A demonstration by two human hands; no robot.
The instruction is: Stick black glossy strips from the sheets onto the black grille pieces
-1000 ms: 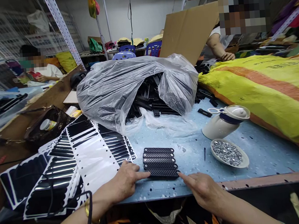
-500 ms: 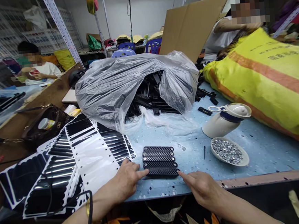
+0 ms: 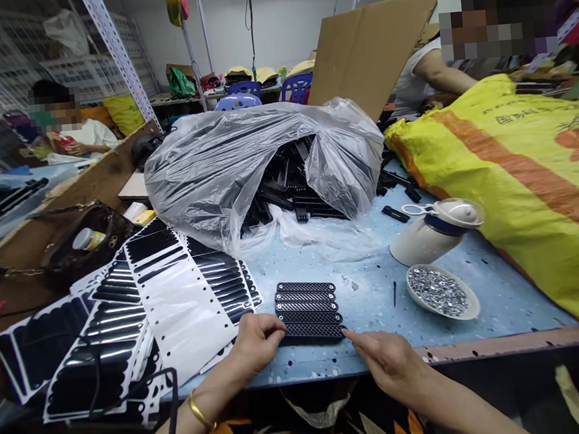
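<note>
Several black bars [image 3: 307,305] with a cross-hatched pattern lie side by side in a block on the blue tabletop, with small light spots at their ends. My left hand [image 3: 257,343] is closed, thumb and forefinger pinched at the block's left end near the front bar. Whatever sits between those fingertips is too small to make out. At the right end of the front bar, my right hand [image 3: 388,356] has its fingers pressed together, the forefinger's tip touching the corner. Anything in that grip is hidden. A white bowl [image 3: 471,308] of small shiny metal pieces [image 3: 438,290] stands to the right.
Sheets of black strips [image 3: 98,339] cover the left. Behind, a clear plastic bag [image 3: 201,177] spills black parts [image 3: 291,183]. A white lidded jug [image 3: 421,240], a thin dark stick [image 3: 394,294] and a yellow sack [image 3: 532,178] are at right. Two people sit or stand beyond.
My left hand's stretched forefinger has drawn back into a pinch at the left end of the bars. My right hand has barely moved. The yellow sack has sagged, and the person behind it has shifted.
</note>
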